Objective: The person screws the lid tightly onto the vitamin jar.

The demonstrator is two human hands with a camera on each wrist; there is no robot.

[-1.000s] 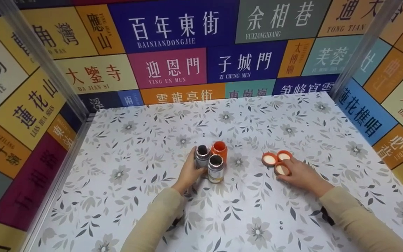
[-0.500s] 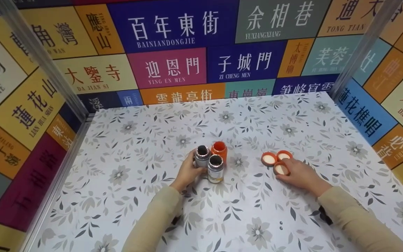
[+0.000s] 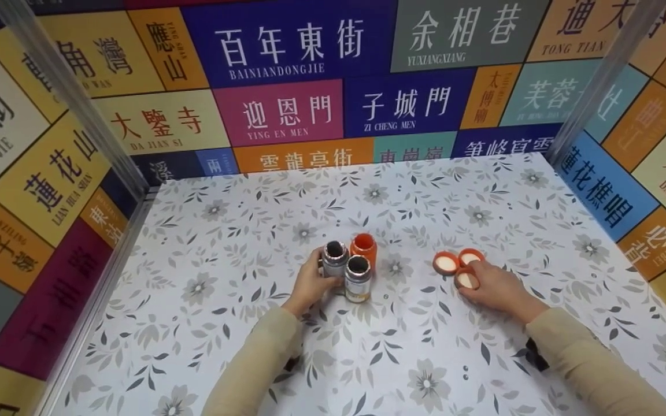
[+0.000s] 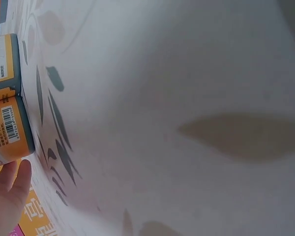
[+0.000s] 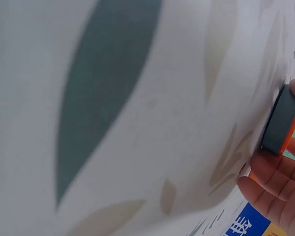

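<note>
Three uncapped bottles stand grouped near the table's middle in the head view: a grey one (image 3: pixel 334 266) at left, an orange one (image 3: pixel 370 254) behind, and a grey-necked one (image 3: pixel 358 284) in front. My left hand (image 3: pixel 309 289) grips the left bottle, fingers round its far side and thumb toward the front. The left wrist view has a barcoded bottle (image 4: pixel 10 130) beside my fingertips. To the right, three orange-rimmed caps lie together with pale insides up: a left cap (image 3: pixel 444 263), a back cap (image 3: pixel 470 256) and a front cap (image 3: pixel 466 281). My right hand (image 3: pixel 500 289) pinches the front cap.
A white floral cloth (image 3: pixel 252 231) covers the table. Upright panels printed with coloured street signs (image 3: pixel 287 43) close off the back and both sides, joined by clear corner posts (image 3: pixel 73 98).
</note>
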